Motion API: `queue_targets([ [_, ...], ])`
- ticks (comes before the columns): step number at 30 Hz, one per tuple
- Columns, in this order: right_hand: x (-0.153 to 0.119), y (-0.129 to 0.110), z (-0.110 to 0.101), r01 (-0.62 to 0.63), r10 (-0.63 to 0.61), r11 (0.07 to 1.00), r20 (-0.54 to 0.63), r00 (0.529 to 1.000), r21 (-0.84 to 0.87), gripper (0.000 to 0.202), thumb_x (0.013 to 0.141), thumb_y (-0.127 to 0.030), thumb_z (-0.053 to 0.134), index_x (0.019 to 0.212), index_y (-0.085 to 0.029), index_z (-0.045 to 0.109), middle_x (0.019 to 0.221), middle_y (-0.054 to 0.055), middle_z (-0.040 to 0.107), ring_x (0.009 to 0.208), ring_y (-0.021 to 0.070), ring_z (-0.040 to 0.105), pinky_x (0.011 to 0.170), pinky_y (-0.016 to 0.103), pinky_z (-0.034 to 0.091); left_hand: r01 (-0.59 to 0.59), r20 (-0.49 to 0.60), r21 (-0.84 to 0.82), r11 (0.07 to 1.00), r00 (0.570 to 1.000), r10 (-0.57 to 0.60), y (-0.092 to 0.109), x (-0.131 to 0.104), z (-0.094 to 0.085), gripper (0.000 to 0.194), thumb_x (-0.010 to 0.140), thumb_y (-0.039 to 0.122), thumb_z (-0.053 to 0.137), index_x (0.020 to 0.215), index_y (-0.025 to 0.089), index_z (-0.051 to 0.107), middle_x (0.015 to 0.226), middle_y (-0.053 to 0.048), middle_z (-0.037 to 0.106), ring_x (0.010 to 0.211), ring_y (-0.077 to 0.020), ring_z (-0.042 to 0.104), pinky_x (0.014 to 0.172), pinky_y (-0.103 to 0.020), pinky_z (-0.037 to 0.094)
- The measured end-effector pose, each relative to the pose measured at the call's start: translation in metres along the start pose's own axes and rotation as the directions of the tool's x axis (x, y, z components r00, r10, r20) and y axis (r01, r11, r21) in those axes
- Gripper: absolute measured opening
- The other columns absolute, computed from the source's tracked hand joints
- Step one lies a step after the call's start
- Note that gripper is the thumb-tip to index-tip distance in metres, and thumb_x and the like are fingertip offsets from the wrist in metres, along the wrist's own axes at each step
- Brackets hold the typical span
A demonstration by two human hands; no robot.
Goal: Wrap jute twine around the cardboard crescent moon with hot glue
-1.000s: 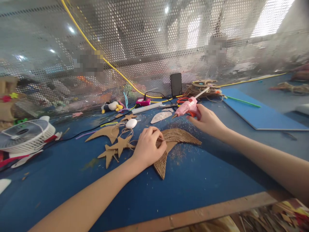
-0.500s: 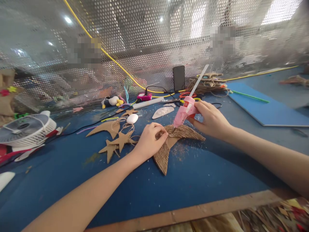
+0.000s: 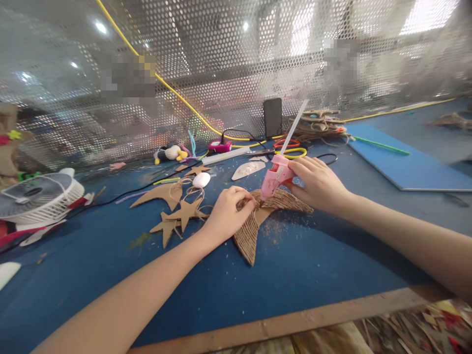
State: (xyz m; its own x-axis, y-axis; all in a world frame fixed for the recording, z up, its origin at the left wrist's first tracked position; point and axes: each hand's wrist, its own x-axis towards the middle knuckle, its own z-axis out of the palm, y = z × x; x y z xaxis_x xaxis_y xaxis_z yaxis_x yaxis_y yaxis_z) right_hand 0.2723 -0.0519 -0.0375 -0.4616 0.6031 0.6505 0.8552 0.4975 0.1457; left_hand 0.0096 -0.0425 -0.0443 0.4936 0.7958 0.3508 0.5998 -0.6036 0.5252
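Observation:
A curved, tail-shaped cardboard piece [image 3: 262, 215] lies on the blue table, mostly covered in rows of brown twine [image 3: 246, 237]; bare cardboard shows at its middle. My left hand [image 3: 230, 209] rests on its left part, thumb and fingers pinched together on the twine. In my right hand [image 3: 317, 184] is a pink glue gun [image 3: 275, 176], tilted nozzle down, a long clear glue stick [image 3: 294, 127] standing out of its back. Its nozzle meets the piece just beside my left fingertips; whether it touches the twine or the bare cardboard I cannot tell.
Cardboard stars [image 3: 185, 212] and a curved cardboard cutout [image 3: 165, 193] lie to the left, near a white fan [image 3: 40, 196]. Behind are scissors [image 3: 295, 151], a phone [image 3: 273, 118] and a twine bundle [image 3: 319, 125]. A blue board [image 3: 416, 164] lies right.
My right hand has brought the glue gun slightly left and down, its nozzle closer to my left fingertips. The left hand and the cardboard piece stay almost in place.

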Motion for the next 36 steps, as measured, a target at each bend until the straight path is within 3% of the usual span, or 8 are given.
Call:
queue_targets([
  [11, -0.0001, -0.0024, -0.0012, 0.018, -0.019, 0.998, -0.01, 1.0, -0.055, 0.018, 0.093, -0.028, 0.056, 0.107, -0.017, 0.053, 0.106, 0.011, 0.067, 0.094, 0.0261, 0.06, 0.08, 0.036, 0.042, 0.005, 0.009, 0.007, 1.0, 1.0, -0.005, -0.0001, 0.0004, 0.0002, 0.008, 0.091, 0.021, 0.063, 0.087, 0.02, 0.07, 0.103, -0.004, 0.069, 0.1, -0.0216, 0.06, 0.097, -0.042, 0.047],
  [23, 0.0029, -0.0068, -0.0064, 0.006, -0.01, 0.997, -0.048, 0.999, -0.083, 0.009, 0.096, -0.026, 0.051, 0.1, -0.019, 0.056, 0.099, 0.01, 0.068, 0.087, 0.0245, 0.058, 0.076, 0.035, 0.04, 0.028, 0.04, -0.006, 1.0, 0.999, -0.028, 0.0025, 0.0004, -0.0019, 0.011, 0.091, 0.023, 0.061, 0.086, 0.021, 0.07, 0.101, -0.004, 0.067, 0.101, -0.0224, 0.059, 0.097, -0.044, 0.047],
  [36, 0.0034, -0.0075, -0.0097, 0.029, -0.04, 0.993, -0.086, 0.996, -0.116, 0.013, 0.095, -0.02, 0.048, 0.103, -0.018, 0.058, 0.094, 0.009, 0.069, 0.084, 0.0241, 0.055, 0.074, 0.035, 0.037, 0.017, 0.048, -0.002, 1.0, 0.999, -0.017, 0.0034, 0.0002, -0.0043, 0.011, 0.091, 0.023, 0.06, 0.086, 0.021, 0.07, 0.102, -0.004, 0.067, 0.101, -0.0226, 0.06, 0.098, -0.044, 0.046],
])
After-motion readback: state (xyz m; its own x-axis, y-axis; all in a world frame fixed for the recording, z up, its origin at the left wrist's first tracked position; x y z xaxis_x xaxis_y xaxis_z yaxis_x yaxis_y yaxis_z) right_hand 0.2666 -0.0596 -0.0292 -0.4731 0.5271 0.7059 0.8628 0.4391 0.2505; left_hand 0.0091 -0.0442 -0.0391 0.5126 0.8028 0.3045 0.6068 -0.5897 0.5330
